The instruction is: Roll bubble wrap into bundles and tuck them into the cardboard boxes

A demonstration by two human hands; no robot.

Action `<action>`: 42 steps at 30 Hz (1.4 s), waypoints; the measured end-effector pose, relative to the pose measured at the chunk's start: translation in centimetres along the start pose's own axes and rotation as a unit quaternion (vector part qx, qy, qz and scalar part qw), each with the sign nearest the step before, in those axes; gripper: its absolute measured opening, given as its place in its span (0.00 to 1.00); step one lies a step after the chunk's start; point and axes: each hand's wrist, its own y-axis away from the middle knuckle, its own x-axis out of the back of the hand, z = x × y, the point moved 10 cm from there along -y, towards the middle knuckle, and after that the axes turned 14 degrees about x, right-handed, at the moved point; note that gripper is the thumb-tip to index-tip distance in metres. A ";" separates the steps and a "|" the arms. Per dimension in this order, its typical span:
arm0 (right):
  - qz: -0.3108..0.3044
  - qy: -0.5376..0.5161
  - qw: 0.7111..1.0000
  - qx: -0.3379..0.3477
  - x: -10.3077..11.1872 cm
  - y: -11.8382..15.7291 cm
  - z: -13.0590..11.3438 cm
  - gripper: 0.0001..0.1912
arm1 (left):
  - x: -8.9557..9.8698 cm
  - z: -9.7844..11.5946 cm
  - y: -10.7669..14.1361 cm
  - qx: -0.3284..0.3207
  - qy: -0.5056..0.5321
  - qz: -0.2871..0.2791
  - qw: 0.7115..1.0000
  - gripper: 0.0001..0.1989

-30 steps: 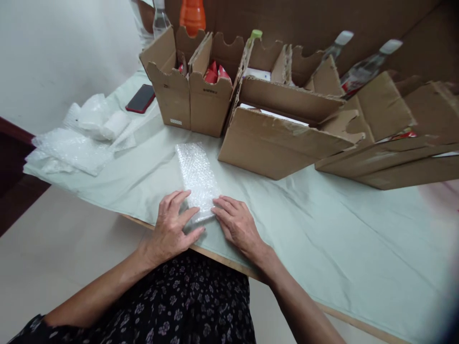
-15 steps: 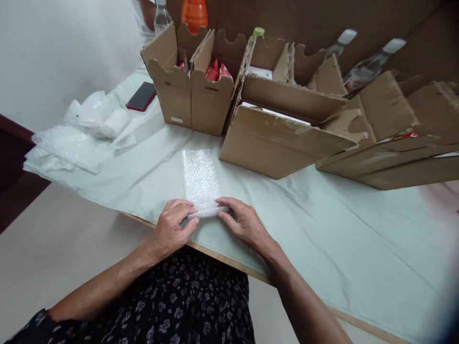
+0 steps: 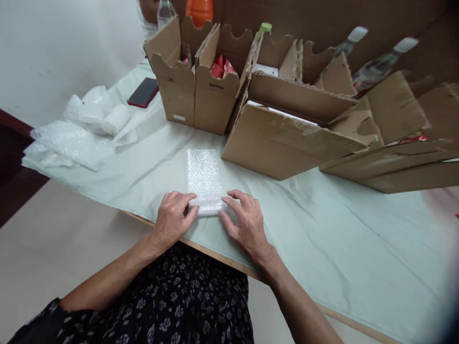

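A strip of clear bubble wrap (image 3: 203, 174) lies flat on the cloth before me, its near end folded over into a thick band. My left hand (image 3: 175, 215) grips the left end of that band between thumb and fingertips. At the band's right end is my right hand (image 3: 245, 222), fingers spread and curved, thumb tip at the corner and index fingertip beside the edge. The inner fingers of my left hand are partly hidden.
Several opened cardboard boxes (image 3: 287, 143) stand along the back, with red packets inside some and bottles (image 3: 380, 64) behind. A phone (image 3: 143, 92) and a heap of bubble wrap (image 3: 81, 136) lie left. A pale green cloth (image 3: 304, 248) covers the table.
My right hand has loosened, its fingers spreading off the folded end. The fold now lies flatter and wider, and my left hand stays at its left end. The view has shifted slightly.
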 end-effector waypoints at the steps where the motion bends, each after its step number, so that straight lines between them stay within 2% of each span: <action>1: -0.014 0.020 0.999 0.026 0.0 0.0 -0.7 0.12 | -0.2 0.0 0.0 -0.003 -0.005 -0.006 1.000 0.08; 4: -0.075 0.040 0.993 0.087 -1.3 -0.1 -2.1 0.12 | -0.3 0.1 0.0 -0.003 -0.027 -0.009 1.000 0.10; 7: -0.094 0.039 0.990 0.102 -2.2 -0.3 -2.1 0.11 | 0.5 0.3 0.2 -0.013 -0.027 0.011 1.000 0.12; 12: -0.064 -0.036 0.995 0.071 -1.5 -0.5 -1.4 0.11 | 1.3 1.8 1.5 -0.094 0.017 -0.043 0.994 0.10; 18: -0.084 -0.163 0.983 -0.025 -1.6 -0.1 0.0 0.11 | 1.5 0.9 1.0 -0.038 0.083 -0.063 0.994 0.07; 20: -0.073 -0.143 0.985 -0.059 -1.7 -0.1 0.8 0.12 | 1.2 0.5 0.5 -0.023 0.069 -0.053 0.996 0.08; 22: -0.037 -0.084 0.993 -0.069 -1.1 -0.2 1.3 0.12 | 0.8 0.2 0.0 -0.015 0.044 -0.040 0.998 0.09; 25: 0.013 -0.009 0.999 -0.036 0.1 -0.5 0.6 0.12 | 0.2 -0.2 -0.7 -0.007 0.009 -0.020 1.000 0.09; 27: -0.001 -0.002 1.000 0.004 -0.1 -0.5 -0.5 0.11 | 0.0 -0.4 -0.9 -0.003 -0.011 -0.014 1.000 0.09; 29: -0.045 -0.009 0.998 0.041 -1.0 -0.5 -1.5 0.12 | -0.2 -0.6 -1.1 0.000 -0.022 -0.013 1.000 0.09; 32: -0.096 -0.005 0.994 0.060 -2.4 -0.3 -2.0 0.15 | 0.3 -0.8 -1.1 0.005 -0.012 -0.004 1.000 0.10; 36: -0.089 -0.007 0.994 0.056 -2.6 -0.5 -1.6 0.14 | 0.9 -0.2 -0.3 -0.028 0.028 -0.024 0.999 0.11; 39: -0.075 -0.048 0.995 0.038 -2.2 -0.5 -1.2 0.14 | 0.9 0.5 0.4 -0.059 0.032 -0.059 0.996 0.14; 42: -0.066 -0.098 0.993 0.004 -1.7 0.0 -0.7 0.14 | 1.2 0.9 0.5 -0.075 0.046 -0.070 0.994 0.13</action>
